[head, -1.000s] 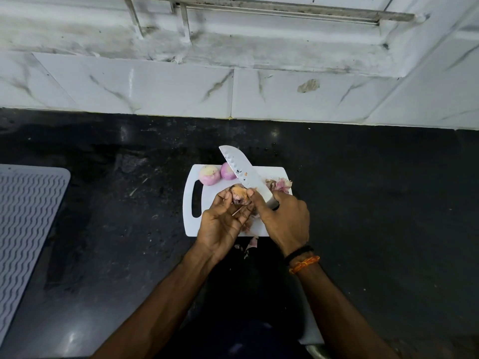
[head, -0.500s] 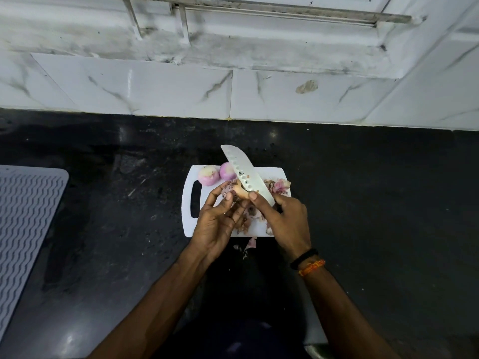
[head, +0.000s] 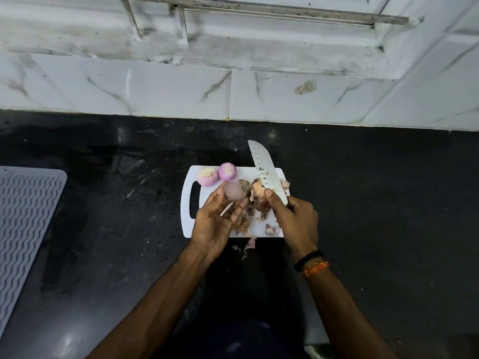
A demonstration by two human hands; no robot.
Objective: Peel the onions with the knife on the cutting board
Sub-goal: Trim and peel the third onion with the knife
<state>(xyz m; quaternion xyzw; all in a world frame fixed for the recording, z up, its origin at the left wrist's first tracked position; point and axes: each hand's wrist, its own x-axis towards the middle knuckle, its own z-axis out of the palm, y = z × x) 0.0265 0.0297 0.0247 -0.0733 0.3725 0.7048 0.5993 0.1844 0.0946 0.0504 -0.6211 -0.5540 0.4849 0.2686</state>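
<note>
A white cutting board (head: pixel 259 225) lies on the black counter. Two peeled pinkish onions (head: pixel 207 176) (head: pixel 227 171) sit at its far left corner. My left hand (head: pixel 216 221) holds a third pale onion (head: pixel 234 191) between thumb and fingers above the board. My right hand (head: pixel 295 218) grips the knife (head: pixel 265 171), blade pointing away and up, with the thumb pressing a strip of brown skin (head: pixel 258 190) against the blade. Loose skins (head: pixel 250 213) lie on the board between my hands.
A grey ribbed mat (head: pixel 26 224) lies at the left edge of the counter. White marble tiles (head: pixel 155 86) form the back wall just behind the board. A skin scrap (head: pixel 250 242) lies on the counter at the board's near edge.
The brown skin has come away from the onion and now hangs at the knife under my right thumb. My hands have moved apart, the left one drawing the bare onion leftward.
</note>
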